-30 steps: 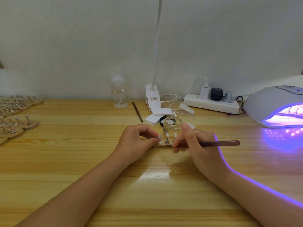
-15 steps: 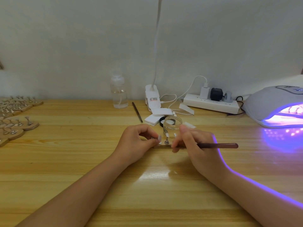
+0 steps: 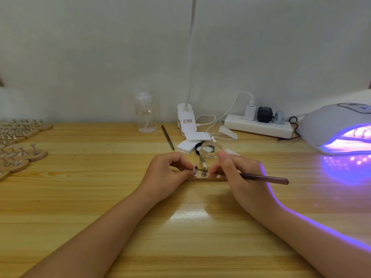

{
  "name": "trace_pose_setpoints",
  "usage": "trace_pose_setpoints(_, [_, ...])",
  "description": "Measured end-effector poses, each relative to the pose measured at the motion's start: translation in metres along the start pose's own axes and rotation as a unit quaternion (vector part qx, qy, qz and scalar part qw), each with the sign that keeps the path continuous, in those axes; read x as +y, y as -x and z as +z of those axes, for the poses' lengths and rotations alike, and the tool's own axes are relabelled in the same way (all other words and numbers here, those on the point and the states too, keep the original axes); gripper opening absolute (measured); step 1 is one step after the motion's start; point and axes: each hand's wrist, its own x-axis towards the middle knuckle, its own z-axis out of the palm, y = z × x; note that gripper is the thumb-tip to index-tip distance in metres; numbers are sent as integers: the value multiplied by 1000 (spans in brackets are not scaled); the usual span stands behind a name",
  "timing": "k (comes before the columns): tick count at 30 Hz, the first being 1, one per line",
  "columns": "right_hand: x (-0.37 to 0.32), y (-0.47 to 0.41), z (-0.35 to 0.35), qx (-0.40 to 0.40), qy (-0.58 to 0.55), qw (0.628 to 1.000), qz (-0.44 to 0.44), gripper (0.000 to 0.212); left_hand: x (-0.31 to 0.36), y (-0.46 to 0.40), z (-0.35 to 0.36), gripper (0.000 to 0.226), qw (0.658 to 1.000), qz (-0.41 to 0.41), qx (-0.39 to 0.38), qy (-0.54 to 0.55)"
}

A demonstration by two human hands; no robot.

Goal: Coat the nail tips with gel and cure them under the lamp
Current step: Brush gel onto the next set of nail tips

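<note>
My left hand (image 3: 167, 173) pinches a small nail tip (image 3: 195, 169) on its stand, just above a wooden holder strip (image 3: 202, 179) lying on the table. My right hand (image 3: 239, 177) grips a dark brown gel brush (image 3: 267, 178), its handle pointing right and its tip at the nail tip. Right behind both hands stands an open clear gel jar (image 3: 210, 152). The grey curing lamp (image 3: 337, 127) sits at the far right, glowing purple, with holders inside it.
Several wooden holders with nail stands (image 3: 18, 149) lie at the left edge. A clear bottle (image 3: 145, 115), a second brush (image 3: 167, 136), a white clip lamp (image 3: 186, 119), white pads (image 3: 189, 141), a black lid (image 3: 198, 147) and a power strip (image 3: 259, 126) line the back.
My right hand shifted slightly left and the brush handle dropped lower. The nail tip in my left hand has tilted a little.
</note>
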Motion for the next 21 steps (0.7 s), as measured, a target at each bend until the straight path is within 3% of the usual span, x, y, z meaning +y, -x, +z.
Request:
trace_pose_setpoints(3, [0, 1, 1, 4, -34, 999, 12, 45, 0, 0, 0, 20, 1000, -2, 0, 1])
trace_pose_setpoints(7, [0, -1, 1, 3, 5, 1000, -11, 39, -1, 0, 0, 24, 1000, -1, 1, 4])
trace_pose_setpoints(11, [0, 1, 1, 8, -50, 999, 8, 42, -2, -1, 1, 25, 1000, -2, 3, 5])
trace_pose_setpoints(15, [0, -1, -1, 7, 17, 1000, -12, 39, -2, 0, 0, 22, 1000, -1, -1, 8])
trace_pose_setpoints(19, [-1, 1, 1, 2, -44, 999, 11, 42, -2, 0, 0, 22, 1000, -1, 4, 9])
trace_pose_setpoints(21, [-1, 0, 0, 10, -22, 1000, 0, 38, -2, -1, 0, 22, 1000, 1, 3, 9])
